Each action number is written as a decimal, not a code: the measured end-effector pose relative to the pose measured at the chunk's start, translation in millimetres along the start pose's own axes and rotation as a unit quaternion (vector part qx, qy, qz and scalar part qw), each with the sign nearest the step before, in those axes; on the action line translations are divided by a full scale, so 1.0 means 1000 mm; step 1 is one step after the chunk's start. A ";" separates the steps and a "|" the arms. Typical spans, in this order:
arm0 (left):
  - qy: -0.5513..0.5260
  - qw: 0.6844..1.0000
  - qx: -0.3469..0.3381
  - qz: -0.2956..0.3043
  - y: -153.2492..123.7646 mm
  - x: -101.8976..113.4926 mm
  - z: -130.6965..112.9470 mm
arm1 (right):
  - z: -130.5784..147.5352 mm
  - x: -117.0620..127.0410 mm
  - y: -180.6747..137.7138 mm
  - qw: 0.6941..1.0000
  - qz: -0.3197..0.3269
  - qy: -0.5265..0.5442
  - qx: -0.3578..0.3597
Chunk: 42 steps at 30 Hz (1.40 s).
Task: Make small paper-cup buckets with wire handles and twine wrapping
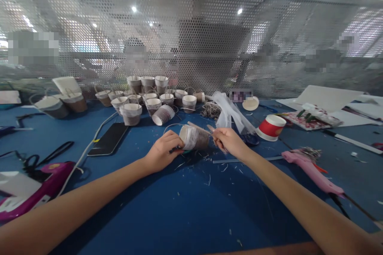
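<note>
A small cup-shaped bucket (pixel 199 138) with a brown side, a white band and a thin wire handle lies tilted in front of me. My left hand (pixel 166 149) grips it at the rim, the fingers curled over the edge. At its base end, my right hand (pixel 226 140) is closed in a pinch; what lies between those fingers is too small to make out. A pale strip runs along the bucket's upper side toward the right hand. Behind that hand lies a bundle of white mesh fabric (pixel 226 113). Thin fibre scraps are scattered below the bucket.
Several similar buckets (pixel 131 113) stand at the back left. A phone (pixel 110 139) and a magenta glue gun (pixel 56 179) with its cord lie left. To the right are a red paper cup (pixel 271 128), a pink glue gun (pixel 314 171) and white sheets (pixel 329 97). Perforated metal panel (pixel 209 48) behind.
</note>
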<state>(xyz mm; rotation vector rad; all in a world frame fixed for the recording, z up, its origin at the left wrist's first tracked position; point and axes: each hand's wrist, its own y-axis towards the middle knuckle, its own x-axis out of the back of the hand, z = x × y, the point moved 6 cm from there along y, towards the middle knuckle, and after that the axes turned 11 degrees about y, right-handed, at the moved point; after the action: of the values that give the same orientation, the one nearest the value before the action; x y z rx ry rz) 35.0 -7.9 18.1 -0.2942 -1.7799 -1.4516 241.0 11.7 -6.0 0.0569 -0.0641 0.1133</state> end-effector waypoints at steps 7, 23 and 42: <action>-0.001 1.000 -0.006 0.008 -0.001 -0.001 0.000 | 0.015 0.008 -0.003 0.997 -0.042 0.039 0.059; 0.003 1.000 0.016 0.006 0.000 -0.001 0.003 | 0.011 -0.019 -0.017 0.975 0.074 -0.182 0.102; -0.021 0.999 0.042 0.000 0.000 0.000 0.007 | 0.002 -0.013 -0.011 0.987 0.073 -0.134 0.045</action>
<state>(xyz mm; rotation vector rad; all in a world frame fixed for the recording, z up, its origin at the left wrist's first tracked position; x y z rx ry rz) 31.6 -1.4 17.7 -0.2834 -1.8690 -1.3746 228.9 -1.0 -5.3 0.1568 -0.3320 0.2548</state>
